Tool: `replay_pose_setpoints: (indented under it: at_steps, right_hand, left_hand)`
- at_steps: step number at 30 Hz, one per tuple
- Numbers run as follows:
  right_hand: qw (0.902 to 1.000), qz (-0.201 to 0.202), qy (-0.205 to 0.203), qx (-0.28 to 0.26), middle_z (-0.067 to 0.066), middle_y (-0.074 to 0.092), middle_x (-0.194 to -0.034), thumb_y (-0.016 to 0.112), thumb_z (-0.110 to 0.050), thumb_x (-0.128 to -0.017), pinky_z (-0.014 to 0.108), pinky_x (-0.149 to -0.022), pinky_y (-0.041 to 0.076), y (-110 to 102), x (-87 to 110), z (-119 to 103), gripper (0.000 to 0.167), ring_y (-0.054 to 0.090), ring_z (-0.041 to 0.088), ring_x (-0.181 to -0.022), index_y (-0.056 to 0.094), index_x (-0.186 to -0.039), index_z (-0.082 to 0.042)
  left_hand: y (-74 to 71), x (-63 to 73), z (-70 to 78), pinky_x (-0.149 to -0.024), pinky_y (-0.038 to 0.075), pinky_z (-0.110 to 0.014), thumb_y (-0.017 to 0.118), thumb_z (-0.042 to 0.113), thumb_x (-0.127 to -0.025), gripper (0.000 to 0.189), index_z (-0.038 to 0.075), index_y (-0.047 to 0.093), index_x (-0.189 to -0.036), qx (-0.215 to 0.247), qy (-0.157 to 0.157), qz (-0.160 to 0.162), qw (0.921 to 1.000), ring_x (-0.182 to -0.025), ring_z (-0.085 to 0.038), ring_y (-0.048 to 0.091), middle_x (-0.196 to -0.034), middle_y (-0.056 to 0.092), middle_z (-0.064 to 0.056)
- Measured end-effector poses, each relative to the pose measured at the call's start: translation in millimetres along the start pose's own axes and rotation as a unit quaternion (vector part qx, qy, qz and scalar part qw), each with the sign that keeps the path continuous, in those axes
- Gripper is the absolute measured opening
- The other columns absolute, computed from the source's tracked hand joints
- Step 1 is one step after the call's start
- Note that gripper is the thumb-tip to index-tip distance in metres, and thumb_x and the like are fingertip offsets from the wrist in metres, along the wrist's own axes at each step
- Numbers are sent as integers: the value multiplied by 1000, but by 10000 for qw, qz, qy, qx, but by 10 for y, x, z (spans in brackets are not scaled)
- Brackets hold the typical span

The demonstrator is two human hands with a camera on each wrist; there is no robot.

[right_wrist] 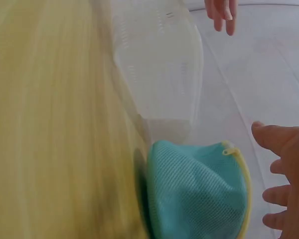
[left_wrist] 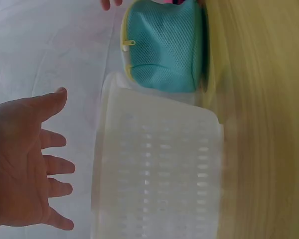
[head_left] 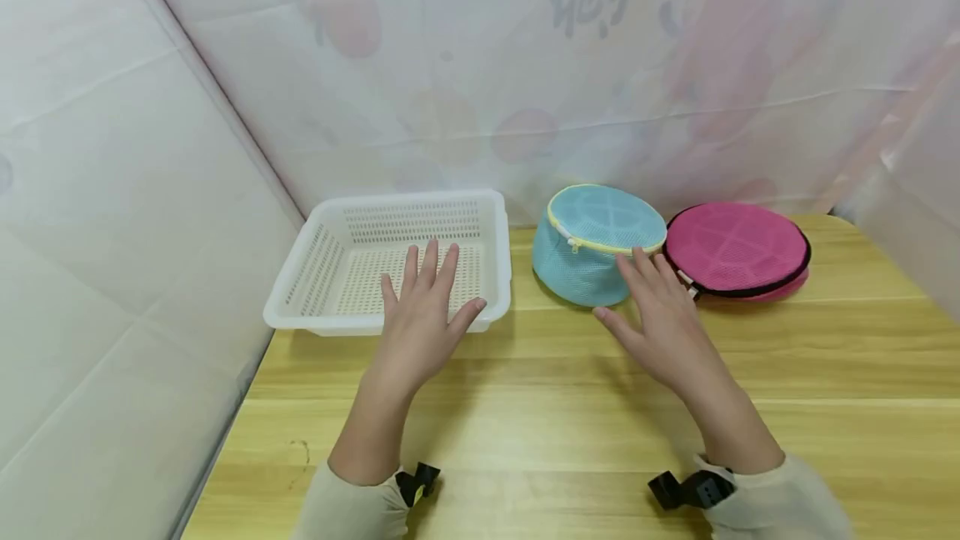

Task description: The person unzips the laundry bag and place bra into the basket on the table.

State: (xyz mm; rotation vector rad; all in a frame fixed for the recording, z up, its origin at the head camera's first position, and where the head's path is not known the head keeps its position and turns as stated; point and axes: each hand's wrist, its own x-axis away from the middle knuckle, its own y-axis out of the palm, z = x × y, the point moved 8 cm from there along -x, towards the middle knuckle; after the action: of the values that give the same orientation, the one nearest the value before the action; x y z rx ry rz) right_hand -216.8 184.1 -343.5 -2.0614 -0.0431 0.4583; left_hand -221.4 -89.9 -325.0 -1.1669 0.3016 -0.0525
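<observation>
My left hand (head_left: 422,319) hovers with spread fingers over the front rim of a white perforated plastic basket (head_left: 300,322); the left wrist view shows the palm apart from the basket wall (left_wrist: 159,164). My right hand (head_left: 663,327) is held in front of a blue mesh laundry bag (head_left: 577,269) with a yellow zipper, fingers extended and holding nothing. In the right wrist view a gap separates the fingers from the blue bag (right_wrist: 194,194). Beside it, to the right, lies a flat round pink mesh bag (head_left: 738,248) with black trim.
Everything stands on a light wooden table (head_left: 540,423), along its back edge. A pale printed curtain (head_left: 465,65) hangs right behind, and a white sheet (head_left: 112,273) closes off the left side. Black camera straps (head_left: 690,490) sit at both wrists.
</observation>
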Motion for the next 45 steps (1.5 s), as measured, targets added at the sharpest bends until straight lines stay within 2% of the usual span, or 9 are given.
replay_pose_setpoints:
  at_steps: [6, 9, 13, 17, 22, 30, 34, 38, 45]
  right_hand:
    - [9964, 711, -386, -256, 23, 33, -156, 66, -32, -94, 68, -112, 22, -40, -191, -111, 64, 24, 50, -144, 43, -147, -6]
    - [9888, 1307, -642, -333, 23, 43, -148, 72, -20, -89, 65, -110, 30, -49, -273, -137, 55, 33, 48, -139, 53, -138, -3]
    - [9775, 1867, -963, -201, 23, 53, -139, 77, -7, -82, 61, -107, 38, -46, -367, -153, 49, 41, 46, -134, 61, -128, 0]
    - [9778, 1888, -910, -56, 24, 55, -136, 76, 1, -80, 59, -110, 34, -35, -450, -75, 47, 42, 47, -133, 63, -125, 0]
    - [9797, 1889, -673, 60, 22, 59, -133, 74, 5, -81, 63, -110, 31, -38, -480, 78, 40, 45, 45, -131, 67, -120, -2]
    - [9663, 2469, -698, 204, 17, 68, -118, 77, -3, -82, 58, -99, 44, -94, -397, 175, 20, 56, 40, -117, 76, -102, -4]
    - [9659, 2379, -1002, 176, 16, 69, -115, 79, -7, -81, 55, -98, 45, -129, -322, 124, 20, 57, 39, -114, 76, -101, -3]
    - [9654, 2190, -1413, 87, 16, 69, -112, 80, -5, -79, 52, -97, 45, -155, -213, 27, 21, 58, 37, -111, 76, -99, -2]
    - [9605, 1754, -2155, -169, 12, 70, -111, 80, 0, -76, 46, -95, 48, -130, -36, -258, 27, 61, 33, -110, 75, -102, -5]
  left_hand:
    - [-52, -93, 231, -117, 2, -66, 52, 53, -97, 75, 21, 21, -158, 152, 238, 155, 9995, -153, -31, 4, -166, 11, -9]
    - [-66, -123, 435, -118, 10, -64, 53, 50, -98, 71, 18, 28, -156, 269, 686, 424, 9964, -152, -31, 14, -164, 18, -10]
    - [-68, -85, 693, -114, 29, -60, 61, 39, -97, 59, 10, 46, -147, 475, 1638, 916, 9811, -143, -30, 37, -154, 40, -12]
    - [-25, -19, 836, -108, 41, -55, 66, 30, -95, 50, 8, 54, -139, 679, 2211, 1130, 9663, -130, -23, 53, -139, 58, -8]
    - [62, 15, 925, -107, 43, -52, 64, 31, -96, 50, 11, 53, -141, 622, 2290, 960, 9667, -123, -17, 59, -131, 65, -3]
    - [134, 33, 994, -108, 42, -50, 60, 34, -98, 47, 14, 54, -140, 479, 2214, 681, 9716, -121, -16, 61, -128, 66, 0]
    - [141, 33, 1025, -107, 45, -46, 62, 33, -98, 42, 13, 59, -134, 528, 2313, 685, 9690, -120, -16, 61, -126, 67, 0]
    - [123, 27, 1067, -103, 48, -35, 65, 29, -96, 36, 11, 64, -127, 624, 2576, 819, 9608, -116, -15, 63, -121, 70, 0]
    - [156, -14, 1075, -99, 50, -27, 69, 23, -93, 31, 10, 68, -122, 621, 2788, 976, 9534, -113, -16, 63, -118, 69, -1]
